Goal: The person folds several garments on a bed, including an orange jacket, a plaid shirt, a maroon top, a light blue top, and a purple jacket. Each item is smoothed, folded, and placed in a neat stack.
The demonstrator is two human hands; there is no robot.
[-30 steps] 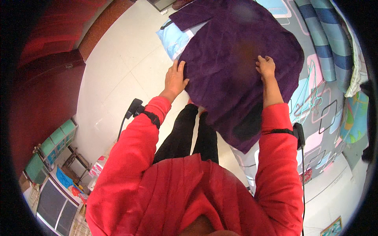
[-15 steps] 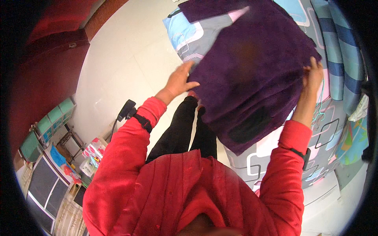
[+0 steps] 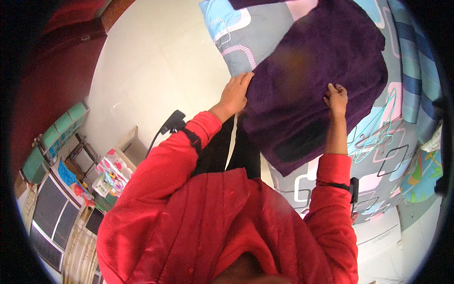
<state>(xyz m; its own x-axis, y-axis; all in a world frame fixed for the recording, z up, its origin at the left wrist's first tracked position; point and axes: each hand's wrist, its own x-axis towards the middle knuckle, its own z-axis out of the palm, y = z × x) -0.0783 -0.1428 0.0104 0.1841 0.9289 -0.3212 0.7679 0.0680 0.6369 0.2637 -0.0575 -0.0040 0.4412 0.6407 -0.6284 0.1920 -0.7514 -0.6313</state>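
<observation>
A dark purple long-sleeved top point(image 3: 312, 61) lies spread over the patterned bed, one sleeve stretching toward the far left. At the top's left edge, beside the bed's edge, my left hand point(image 3: 235, 92) has its fingers closed on the fabric. My right hand point(image 3: 336, 99) is on the top's lower right part, with fingers bent and pinched at the cloth. A darker patch shows on the fabric between my hands, close to the near corner.
Thin teal hangers point(image 3: 378, 137) lie on the bed point(image 3: 302, 189) right of the top. Blue striped cloth point(image 3: 410, 61) hangs along the far right. Pale floor point(image 3: 151, 71) extends to the left, with a flowered box point(image 3: 116, 165) and a green rack point(image 3: 64, 128) beyond.
My left hand has moved right and closed on the top's left edge. My right hand has left the right edge and moved left onto the cloth. The teal hangers show more fully.
</observation>
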